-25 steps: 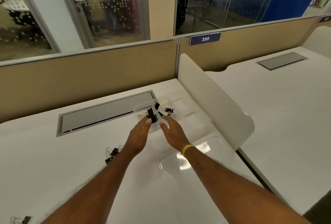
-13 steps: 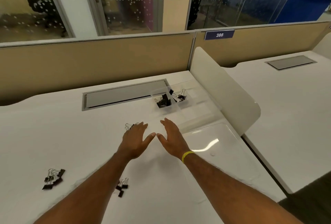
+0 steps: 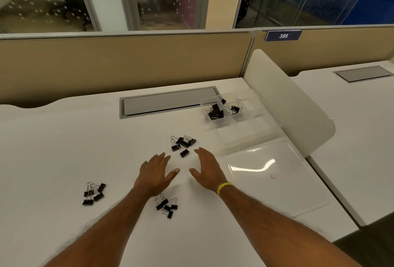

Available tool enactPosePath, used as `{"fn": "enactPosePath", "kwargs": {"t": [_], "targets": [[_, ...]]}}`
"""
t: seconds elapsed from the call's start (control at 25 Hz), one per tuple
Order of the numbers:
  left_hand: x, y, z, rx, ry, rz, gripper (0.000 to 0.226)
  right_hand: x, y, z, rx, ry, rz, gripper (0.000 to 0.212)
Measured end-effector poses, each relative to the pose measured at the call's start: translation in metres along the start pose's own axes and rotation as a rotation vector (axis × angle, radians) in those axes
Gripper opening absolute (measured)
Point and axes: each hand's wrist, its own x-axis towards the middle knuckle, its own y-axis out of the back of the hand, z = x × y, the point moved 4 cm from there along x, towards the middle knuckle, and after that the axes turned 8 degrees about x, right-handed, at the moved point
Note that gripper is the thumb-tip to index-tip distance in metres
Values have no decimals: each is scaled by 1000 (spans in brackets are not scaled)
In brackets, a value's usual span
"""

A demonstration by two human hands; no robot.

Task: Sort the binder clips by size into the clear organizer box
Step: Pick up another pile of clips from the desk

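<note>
The clear organizer box [image 3: 245, 132] stands at the back right of the white desk, with black binder clips [image 3: 215, 112] in one far compartment and smaller clips [image 3: 234, 107] in the one beside it. Its clear lid [image 3: 275, 175] lies open toward me. Three loose piles of black binder clips lie on the desk: one pile [image 3: 183, 143] just beyond my fingertips, one pile [image 3: 167, 204] between my forearms, one pile [image 3: 93, 193] at the left. My left hand [image 3: 155, 174] and my right hand [image 3: 205, 170] hover flat over the desk, fingers spread, holding nothing.
A grey cable hatch [image 3: 168, 101] is set into the desk behind the piles. A cream rounded divider [image 3: 287, 98] rises right of the box, with a neighbouring desk beyond it. A tan partition wall [image 3: 128, 62] closes the back.
Both hands have drawn back from the organizer box toward me and now hover spread over the desk. The view has shifted left and down, bringing the three loose piles into sight.
</note>
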Motion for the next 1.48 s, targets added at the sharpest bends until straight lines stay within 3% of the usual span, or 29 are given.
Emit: {"fn": "enactPosePath", "kwargs": {"t": [0.52, 0.68, 1.2, 1.32, 1.48], "targets": [[23, 6, -11, -86, 7, 108, 69, 58, -8, -6, -211, -6, -91, 93], [29, 4, -10, -125, 3, 149, 65, 58, -14, -2, -254, -18, -121, 73], [30, -3, -9, -200, 8, 206, 61, 59, -9, -4, -193, 93, 63, 23], [29, -1, -8, -231, 14, 216, 63, 59, -8, -1, -86, 87, 110, 21], [32, 1, -3, -314, 17, 232, 60, 58, 3, 2, 234, -14, 261, 13]]}}
